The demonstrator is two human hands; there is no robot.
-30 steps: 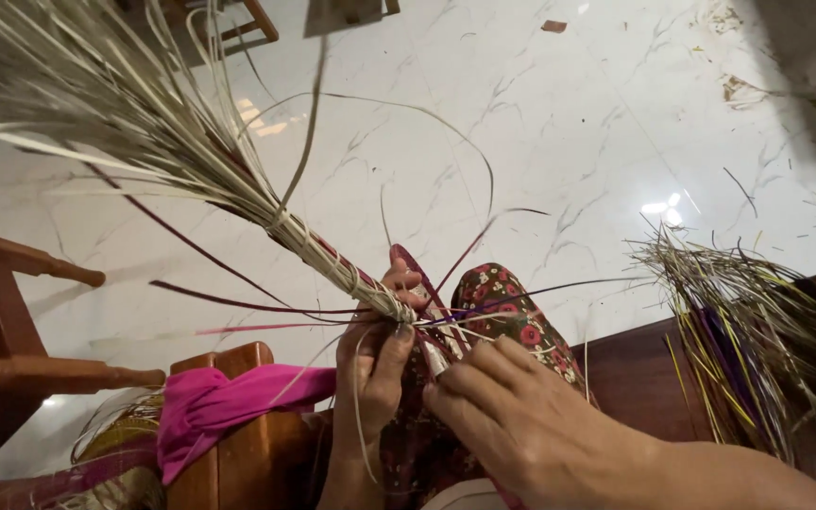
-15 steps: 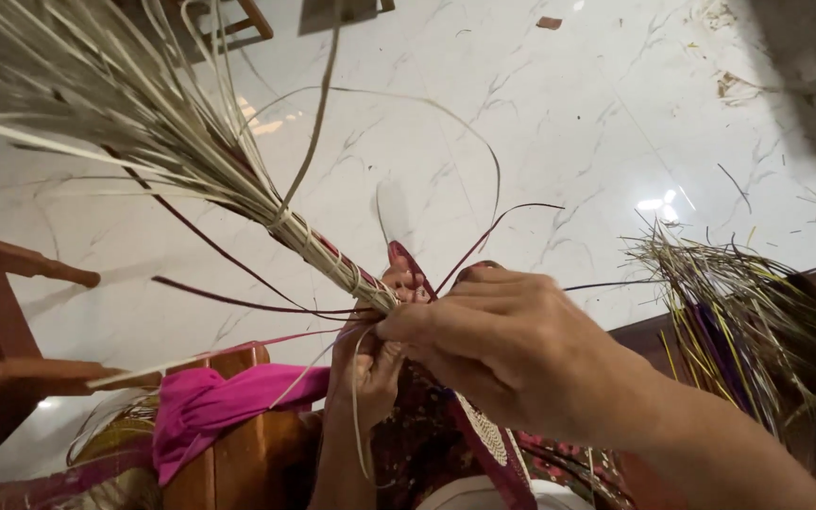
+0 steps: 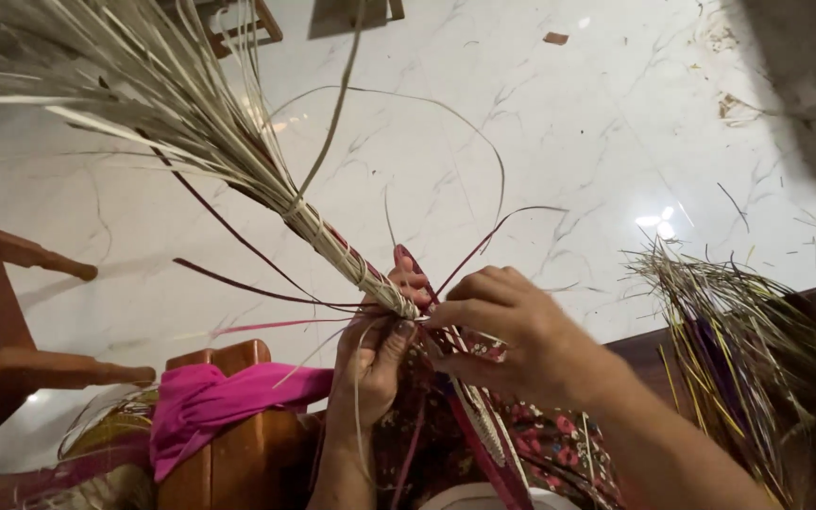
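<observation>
Left hand [image 3: 370, 354]: I see it clenched round the bound neck of the bundle [image 3: 332, 241], fingers curled, thumb side up, just below the wrapped part. Grip is tight; no gap shows between palm and stalks.

Right hand [image 3: 512, 331]: I see it half closed, fingertips pinched together at the same neck, touching the left hand. It pinches a thin strand [image 3: 484, 241], dark red, that arcs up and away from the fingers.

Bundle: pale dry stalks, lashed with light binding along a short length, held tilted, fanning out wide toward upper left above the floor [image 3: 569, 142].

Loose strands: several dark red ones stick out sideways from the neck to the left.

Second bundle [image 3: 739, 349]: green-yellow stalks, lower right, well apart from both hands.

Pink cloth [image 3: 210, 406]: draped over a wooden post [image 3: 229, 444], just left of the left forearm.

Wooden chair [image 3: 2, 321]: at left edge.
</observation>
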